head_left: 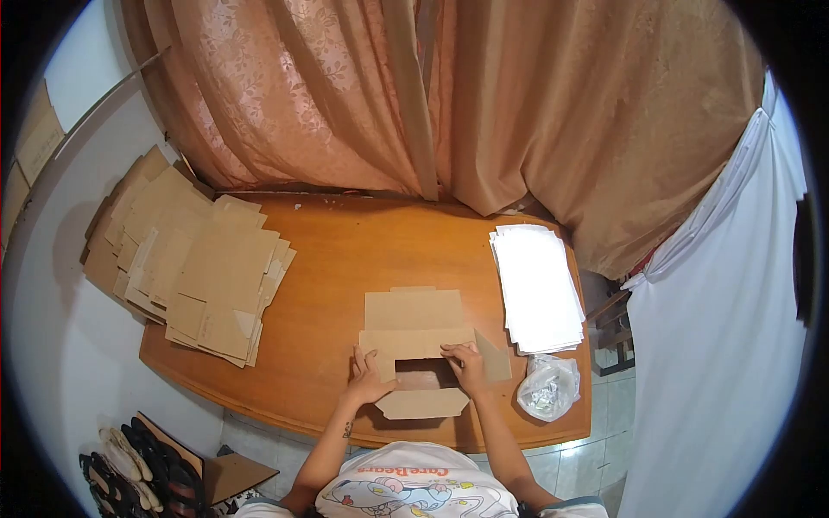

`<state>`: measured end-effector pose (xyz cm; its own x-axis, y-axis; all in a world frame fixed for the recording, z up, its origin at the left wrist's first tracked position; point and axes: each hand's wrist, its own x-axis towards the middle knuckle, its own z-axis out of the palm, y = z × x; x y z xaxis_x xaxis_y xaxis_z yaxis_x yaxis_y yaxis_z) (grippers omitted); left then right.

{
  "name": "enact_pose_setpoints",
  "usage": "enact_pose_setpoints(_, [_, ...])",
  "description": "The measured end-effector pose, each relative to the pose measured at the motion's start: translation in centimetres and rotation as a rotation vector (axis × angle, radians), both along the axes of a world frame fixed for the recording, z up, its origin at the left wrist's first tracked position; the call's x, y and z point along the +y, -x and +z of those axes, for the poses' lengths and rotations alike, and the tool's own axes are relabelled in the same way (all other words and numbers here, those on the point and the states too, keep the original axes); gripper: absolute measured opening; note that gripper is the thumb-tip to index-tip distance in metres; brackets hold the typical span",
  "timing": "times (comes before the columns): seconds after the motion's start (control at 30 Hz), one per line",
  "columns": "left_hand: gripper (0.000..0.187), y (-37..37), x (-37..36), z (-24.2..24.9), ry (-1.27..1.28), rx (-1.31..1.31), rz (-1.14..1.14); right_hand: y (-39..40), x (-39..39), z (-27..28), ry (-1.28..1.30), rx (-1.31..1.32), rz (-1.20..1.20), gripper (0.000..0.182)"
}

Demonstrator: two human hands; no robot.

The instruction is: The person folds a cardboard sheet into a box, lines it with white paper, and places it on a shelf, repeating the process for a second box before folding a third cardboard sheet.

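Observation:
A brown cardboard box (413, 340), partly folded, lies on the wooden table in front of me. Its long lid panel points away from me, and a front flap (423, 403) leans out on my side. Between them a dark rectangular opening shows. My left hand (369, 380) grips the box's left side, with fingers on the flap there. At the right side my right hand (467, 366) has its fingers closed on the edge near the opening's far corner. Another flap (494, 356) sticks out past my right hand. The undersides of both hands are hidden.
Flat cardboard blanks (220, 285) lie in a big pile at the left of the table (328, 250). White paper sheets (540, 289) are stacked at the right, with a clear plastic bag (549, 388) nearer me. Curtains (345, 95) hang behind; shoes (142, 466) stand lower left.

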<state>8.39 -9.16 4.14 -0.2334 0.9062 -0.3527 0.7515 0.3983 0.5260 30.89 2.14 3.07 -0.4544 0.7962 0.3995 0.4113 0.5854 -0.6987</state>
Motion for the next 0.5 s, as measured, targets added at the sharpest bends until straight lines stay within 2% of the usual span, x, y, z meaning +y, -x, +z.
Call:
enact_pose_setpoints(0.07, [0.083, 0.1, 0.0, -4.2, -0.091, -0.004, 0.053, 0.0, -0.1, 0.3, 0.014, 0.0, 0.0, 0.014])
enact_pose_setpoints(0.13, [0.084, -0.1, 0.2, -5.0, -0.182, -0.011, 0.101, 0.0, -0.1, 0.0, 0.022, 0.004, -0.007, 0.014])
enact_pose_setpoints(0.2, [0.085, -0.1, 0.1, -5.1, -0.241, -0.24, 0.364, 0.0, -0.1, -0.1, 0.03, 0.008, -0.012, 0.014])
enact_pose_setpoints(0.3, [0.086, -0.6, 0.1, -4.1, -0.299, -0.137, 0.37, 0.0, -0.2, -0.1, 0.018, 0.002, -0.01, 0.013])
enact_pose_setpoints(0.43, [0.087, -1.3, 0.5, -2.8, -0.195, -0.131, 0.401, 0.1, -0.1, -0.4, 0.011, -0.001, -0.02, 0.013])
enact_pose_setpoints(0.5, [0.088, -1.5, 0.7, -3.0, -0.118, -0.043, 0.415, 0.3, -0.2, -0.4, 0.007, -0.002, -0.026, 0.012])
